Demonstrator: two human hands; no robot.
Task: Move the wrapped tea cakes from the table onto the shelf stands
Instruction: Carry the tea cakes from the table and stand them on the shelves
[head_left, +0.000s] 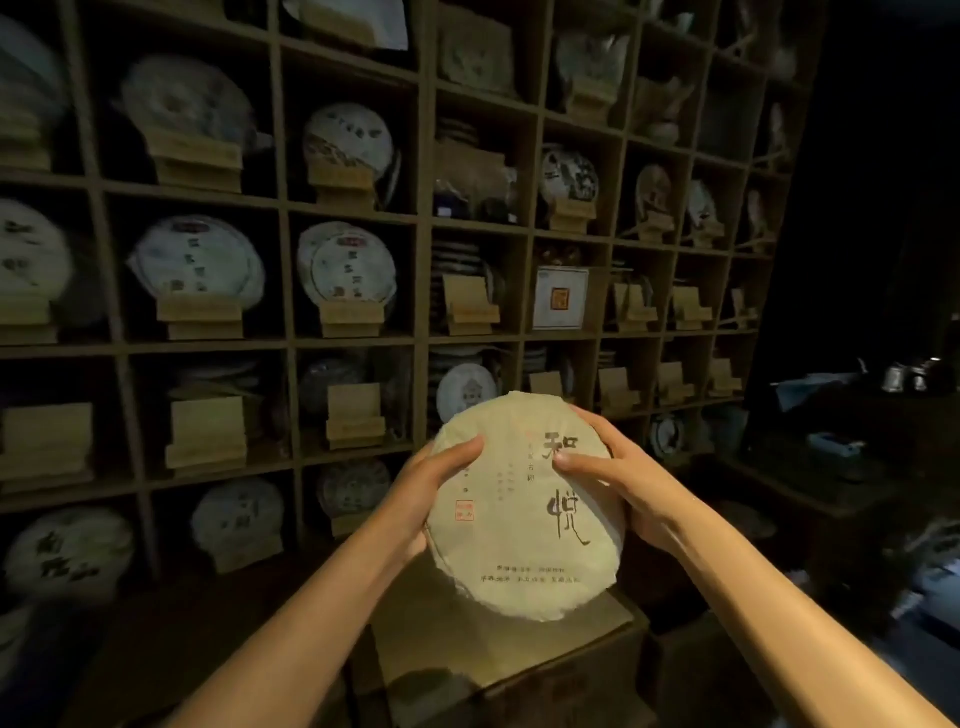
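Before the shelf, both hands hold one wrapped tea cake upright in mid-air, left hand and right hand each with a grip curled round its rim. Carrying is underway; next likely comes lowering it squarely onto an empty stand.

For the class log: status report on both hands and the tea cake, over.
Left hand and right hand both grip the wrapped tea cake, held up before the shelf. Empty wooden stand ahead. Nothing in the way.
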